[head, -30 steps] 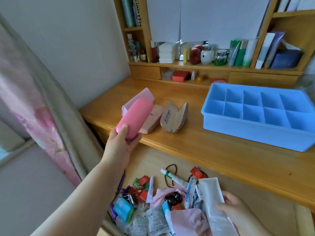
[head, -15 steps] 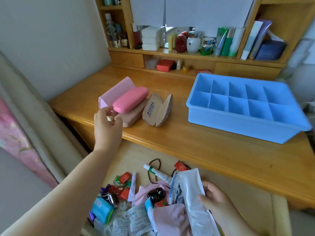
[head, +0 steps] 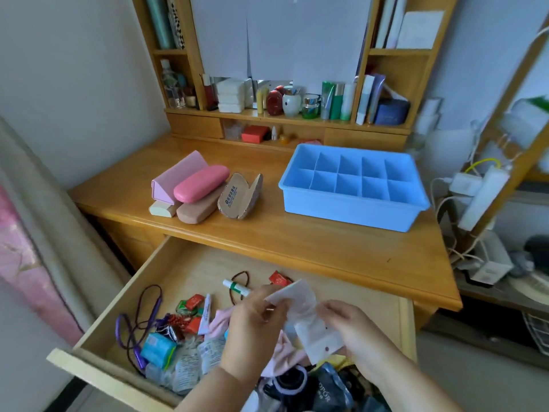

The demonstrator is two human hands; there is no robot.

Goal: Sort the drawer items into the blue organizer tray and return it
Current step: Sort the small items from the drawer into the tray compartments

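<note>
Left hand (head: pixel 257 325) and right hand (head: pixel 353 331) grip white packet (head: pixel 309 319) above cluttered drawer (head: pixel 124 304).

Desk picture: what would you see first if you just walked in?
Probably the blue tray, bright on the right of the desk with all its compartments empty. Next, the open drawer below, jumbled with small things, where the left hand and right hand hold a white packet between them. Left on the desk, the pink case lies atop other cases.

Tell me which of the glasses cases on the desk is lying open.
The brown case, rightmost of the group and nearest the blue organizer tray, gapes open, printed lining showing. The pink case and tan case are closed.
</note>
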